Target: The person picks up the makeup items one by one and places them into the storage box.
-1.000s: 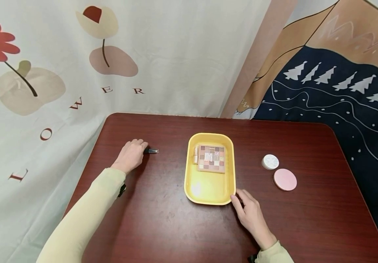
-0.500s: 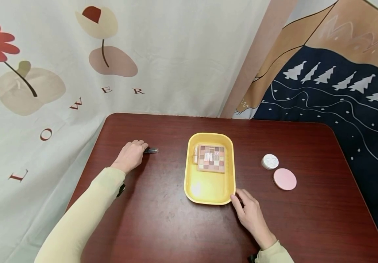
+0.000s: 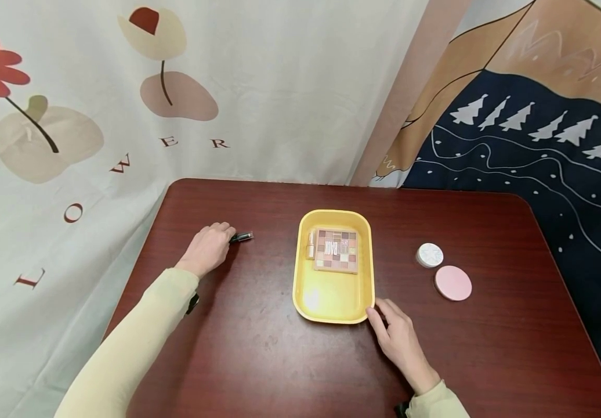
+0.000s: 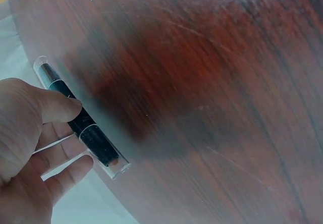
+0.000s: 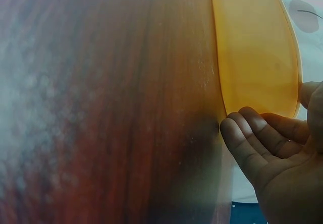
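Note:
My left hand (image 3: 207, 248) pinches a black double-ended makeup stick (image 4: 75, 110) with clear end caps, at the left of the table; in the left wrist view the thumb lies across its middle. At the table's centre is a yellow tray (image 3: 326, 305). My right hand (image 3: 398, 342) holds its near right corner, thumb at the rim and fingertips against the outer wall (image 5: 257, 47). Inside the tray lie an eyeshadow palette (image 3: 336, 251) and, along the palette's left side, a small lipstick-like tube (image 3: 310, 245).
Right of the tray, a round white compact (image 3: 429, 255) sits close to a larger round pink compact (image 3: 453, 283). The dark red wooden table (image 3: 259, 371) has its far edge near a printed curtain (image 3: 290, 87).
The makeup stick in my left hand has tilted, its exposed end now pointing slightly farther up in the head view. My right hand and the tray stay in place.

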A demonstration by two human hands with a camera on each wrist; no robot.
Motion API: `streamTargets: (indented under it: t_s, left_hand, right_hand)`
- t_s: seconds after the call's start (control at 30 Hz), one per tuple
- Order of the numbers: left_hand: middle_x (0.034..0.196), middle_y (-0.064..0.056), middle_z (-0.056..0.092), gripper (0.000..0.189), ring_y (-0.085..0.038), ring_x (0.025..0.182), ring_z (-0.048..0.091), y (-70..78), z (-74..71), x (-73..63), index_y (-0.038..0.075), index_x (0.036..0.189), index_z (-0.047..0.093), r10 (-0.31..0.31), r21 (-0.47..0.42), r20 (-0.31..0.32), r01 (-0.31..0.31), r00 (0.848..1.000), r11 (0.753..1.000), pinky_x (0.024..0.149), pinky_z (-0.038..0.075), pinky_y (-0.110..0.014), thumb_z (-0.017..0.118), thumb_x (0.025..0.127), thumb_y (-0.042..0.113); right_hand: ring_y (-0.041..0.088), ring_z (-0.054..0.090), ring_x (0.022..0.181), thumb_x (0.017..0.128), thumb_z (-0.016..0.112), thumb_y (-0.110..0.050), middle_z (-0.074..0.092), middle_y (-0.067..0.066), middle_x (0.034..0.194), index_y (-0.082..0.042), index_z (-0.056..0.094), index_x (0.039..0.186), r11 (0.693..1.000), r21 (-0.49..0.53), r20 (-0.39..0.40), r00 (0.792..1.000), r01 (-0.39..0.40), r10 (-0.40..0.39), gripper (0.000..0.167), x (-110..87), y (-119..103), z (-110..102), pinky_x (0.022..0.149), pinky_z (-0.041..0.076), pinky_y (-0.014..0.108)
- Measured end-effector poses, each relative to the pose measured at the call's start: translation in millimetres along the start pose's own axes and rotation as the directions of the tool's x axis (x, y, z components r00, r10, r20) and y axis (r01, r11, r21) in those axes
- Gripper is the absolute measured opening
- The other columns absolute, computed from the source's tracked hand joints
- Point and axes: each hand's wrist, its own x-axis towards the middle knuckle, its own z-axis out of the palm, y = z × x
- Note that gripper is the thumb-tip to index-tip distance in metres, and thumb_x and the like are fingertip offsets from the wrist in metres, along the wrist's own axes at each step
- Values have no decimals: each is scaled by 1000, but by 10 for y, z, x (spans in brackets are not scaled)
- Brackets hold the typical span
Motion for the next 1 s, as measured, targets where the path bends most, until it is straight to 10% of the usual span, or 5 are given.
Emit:
streamTargets:
  t_s: [1.0]
  left_hand:
    - [86,-12,56,8,-32,78,57,414,-288,78,-1,93,67,155,57,-159,-147,975,987,69,52,-41,66,88,-7]
  right_hand:
    - [15,68,85,91,73,0,70,5,94,-1,74,110,1000,-5,19,1000,-10,10,19,5,9,-2,76,55,27]
